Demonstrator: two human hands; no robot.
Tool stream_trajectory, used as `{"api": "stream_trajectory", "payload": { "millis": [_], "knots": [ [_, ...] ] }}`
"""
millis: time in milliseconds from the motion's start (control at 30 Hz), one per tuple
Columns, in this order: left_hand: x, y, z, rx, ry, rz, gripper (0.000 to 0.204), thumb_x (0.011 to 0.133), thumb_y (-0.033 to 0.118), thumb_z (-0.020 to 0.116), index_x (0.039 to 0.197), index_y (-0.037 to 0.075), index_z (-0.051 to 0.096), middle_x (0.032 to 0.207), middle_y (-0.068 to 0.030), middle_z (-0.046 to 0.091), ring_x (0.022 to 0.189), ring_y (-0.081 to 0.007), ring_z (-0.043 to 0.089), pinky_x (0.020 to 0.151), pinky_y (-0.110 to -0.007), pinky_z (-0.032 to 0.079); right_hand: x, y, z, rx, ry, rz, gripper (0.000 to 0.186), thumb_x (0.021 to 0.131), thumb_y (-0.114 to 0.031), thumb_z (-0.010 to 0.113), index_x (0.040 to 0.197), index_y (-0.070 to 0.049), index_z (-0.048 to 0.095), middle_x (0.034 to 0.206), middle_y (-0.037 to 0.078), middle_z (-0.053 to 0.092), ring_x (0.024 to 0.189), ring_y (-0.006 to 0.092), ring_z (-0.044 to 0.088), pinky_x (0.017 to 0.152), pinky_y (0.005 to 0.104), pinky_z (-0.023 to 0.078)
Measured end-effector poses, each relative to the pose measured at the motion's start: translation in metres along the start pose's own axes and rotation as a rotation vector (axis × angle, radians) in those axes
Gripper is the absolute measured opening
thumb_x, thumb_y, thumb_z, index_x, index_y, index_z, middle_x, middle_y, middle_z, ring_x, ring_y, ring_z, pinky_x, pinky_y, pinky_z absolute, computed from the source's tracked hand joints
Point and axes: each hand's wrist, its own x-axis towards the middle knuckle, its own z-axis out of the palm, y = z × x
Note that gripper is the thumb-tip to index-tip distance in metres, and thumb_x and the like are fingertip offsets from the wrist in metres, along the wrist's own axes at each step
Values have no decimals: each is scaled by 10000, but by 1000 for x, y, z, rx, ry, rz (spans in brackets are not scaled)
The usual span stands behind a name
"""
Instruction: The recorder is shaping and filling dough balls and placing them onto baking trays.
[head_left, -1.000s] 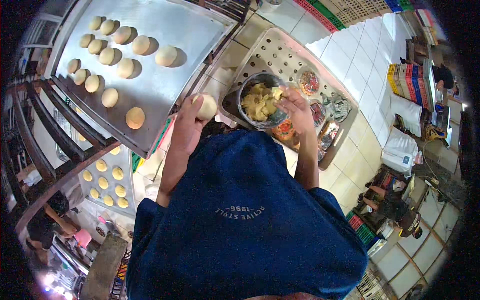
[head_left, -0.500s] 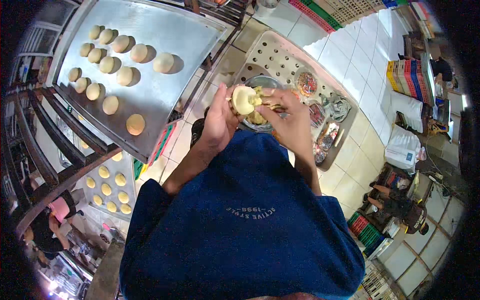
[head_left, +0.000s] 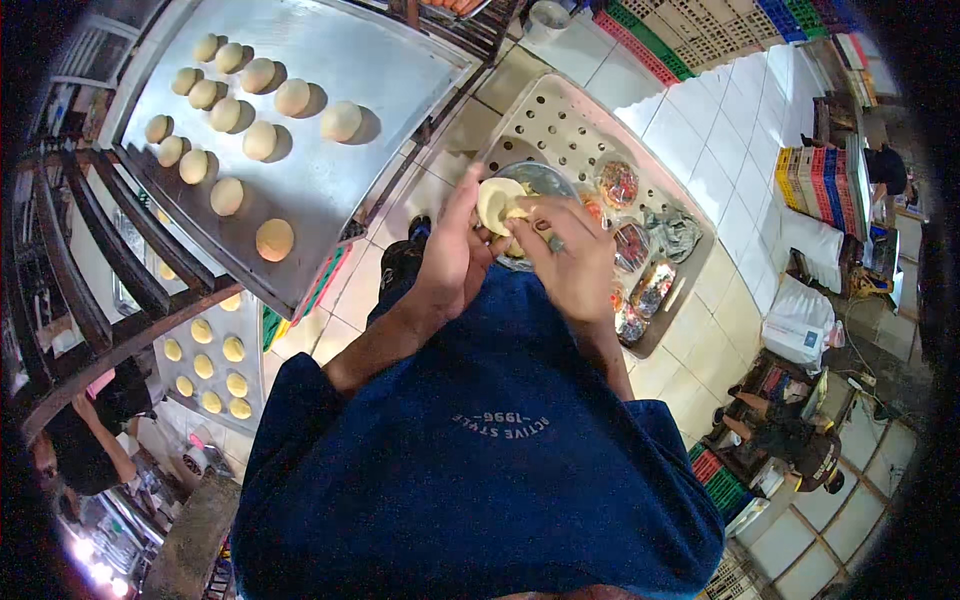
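In front of my chest my left hand [head_left: 455,255] is closed round a pale, flattened round of dough [head_left: 496,206], its fingers cupped beneath. My right hand [head_left: 568,250] is closed, with its fingertips at the right edge of that dough. A small grey bit shows between the right fingers, but what they hold is mostly hidden. Just beyond and below both hands is a metal bowl [head_left: 545,177], with some yellow filling visible in it, partly covered by my hands.
To the left, a metal tray [head_left: 330,60] bears several dough balls. A lower tray [head_left: 180,395] holds more, beside a dark slatted rack [head_left: 120,255]. The bowl rests in a perforated pale crate [head_left: 555,100] with packs of toppings [head_left: 618,183]. People are at far left and right.
My right hand has closed in on the dough, and the yellow filling seen at its edge is now mostly covered. My view has shifted slightly.
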Motion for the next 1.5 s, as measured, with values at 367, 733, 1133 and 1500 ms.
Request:
{"api": "stream_trajectory", "payload": {
  "millis": [367,733,1133,1500],
  "knots": [
    [-10,0,-1,18,-103,-27,369,1000,241,448,1310,40,423,1193,-97,557,1054,-178,586,896,-313,502,2,33,-12,122,-262,-29,643,568,-304,880,1142,-108,667,1317,177,460,1251,295,421,1014,390,359],
    [-19,6,3,2,-146,40,559,1008,429,316,1369,3,351,1271,-149,530,1159,-248,554,980,-403,470,-22,27,3,718,148,38,375,889,-41,542,1251,34,481,1326,227,486,1091,314,582,953,392,447],
    [-25,5,6,15,-74,93,425,1027,284,353,1376,41,339,1260,-96,504,1144,-181,528,946,-314,458,-24,17,0,26,322,-209,359,697,-105,783,997,24,634,972,167,623,868,284,635,776,351,520],
    [-30,3,10,270,20,256,401,1018,169,386,1395,49,322,1214,-80,512,1023,-118,547,826,-252,493,-5,11,28,33,388,-202,382,735,-111,775,1065,-10,612,1012,109,598,907,228,583,804,307,469]
  ]
}}
